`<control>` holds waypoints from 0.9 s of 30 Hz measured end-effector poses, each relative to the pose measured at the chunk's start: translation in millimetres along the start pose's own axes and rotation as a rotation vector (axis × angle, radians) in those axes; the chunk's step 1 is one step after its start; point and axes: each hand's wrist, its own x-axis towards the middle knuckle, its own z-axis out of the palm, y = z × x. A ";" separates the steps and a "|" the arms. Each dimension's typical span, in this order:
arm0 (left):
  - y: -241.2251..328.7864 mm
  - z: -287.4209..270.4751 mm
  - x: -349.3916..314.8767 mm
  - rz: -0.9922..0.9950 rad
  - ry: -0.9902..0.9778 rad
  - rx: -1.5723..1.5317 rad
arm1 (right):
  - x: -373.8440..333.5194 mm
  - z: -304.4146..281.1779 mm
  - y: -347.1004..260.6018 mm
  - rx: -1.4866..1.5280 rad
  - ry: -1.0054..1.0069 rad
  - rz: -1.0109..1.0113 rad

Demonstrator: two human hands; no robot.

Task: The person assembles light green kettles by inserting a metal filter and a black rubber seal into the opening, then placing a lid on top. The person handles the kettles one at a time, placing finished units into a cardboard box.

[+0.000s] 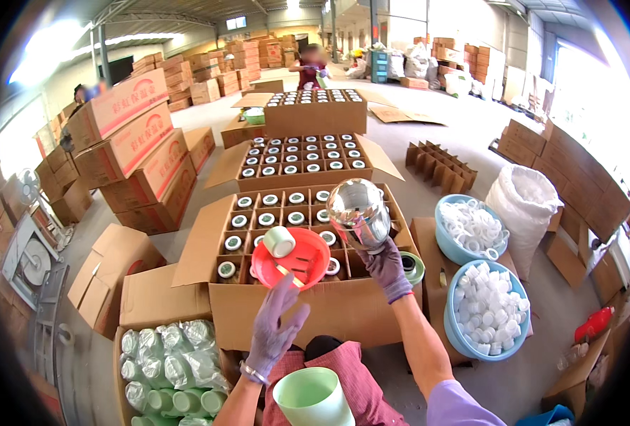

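Pale green and open-topped, a cylindrical container stands before the person's reddish apron. Just beyond it, the gloved left hand is empty, its fingers spread, near the rim of a red bowl. That bowl sits on a divided carton and holds a small light-green cup tipped on its side. The gloved right hand grips the lower end of a shiny silver vessel, which is held above the carton's right part. White-lidded items fill many compartments. To the right, two blue basins hold white rings and white caps, beside a white sack; wrapped green containers lie at lower left.
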 end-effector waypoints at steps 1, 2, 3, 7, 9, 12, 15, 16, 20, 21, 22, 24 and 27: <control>8.0 1.5 10.4 0.050 0.010 -0.034 | -1.2 3.6 -7.8 0.031 -0.108 0.073; 13.7 3.0 22.3 0.100 0.020 -0.068 | -5.9 5.3 -15.5 -0.077 -0.161 0.075; 13.5 6.8 29.2 0.150 0.029 -0.105 | -10.9 8.9 -19.2 -0.187 -0.214 0.074; 2.4 8.2 37.9 0.043 0.159 -0.290 | -55.5 115.0 -7.6 -0.809 0.084 -0.021; -23.6 14.2 44.6 -0.035 0.144 -0.580 | -57.5 118.0 -15.5 -0.902 -0.007 -0.150; -41.0 20.9 62.3 -0.107 0.183 -0.742 | -39.1 100.5 -14.8 -0.888 -0.038 -0.169; -48.2 28.9 101.4 0.015 0.183 -0.733 | -10.8 86.2 -26.3 -0.909 -0.070 -0.205; -41.0 33.6 117.5 0.048 0.174 -0.756 | -2.9 93.6 -32.4 -0.891 -0.113 -0.221; 6.3 56.7 171.2 0.625 0.359 0.038 | 22.3 96.7 -56.5 -0.826 -0.193 -0.158; 11.3 57.7 169.6 0.690 0.384 0.368 | 17.2 96.2 -44.3 -0.819 -0.233 -0.167; 11.8 66.7 163.8 0.643 0.375 0.371 | 6.6 102.5 -38.3 -0.822 -0.273 -0.186; 10.0 68.8 149.2 0.662 0.445 0.350 | 1.2 97.4 -28.5 -0.533 -0.237 -0.152; -7.3 59.7 126.9 0.608 0.515 0.097 | -17.3 117.8 -24.5 -0.519 -0.207 -0.240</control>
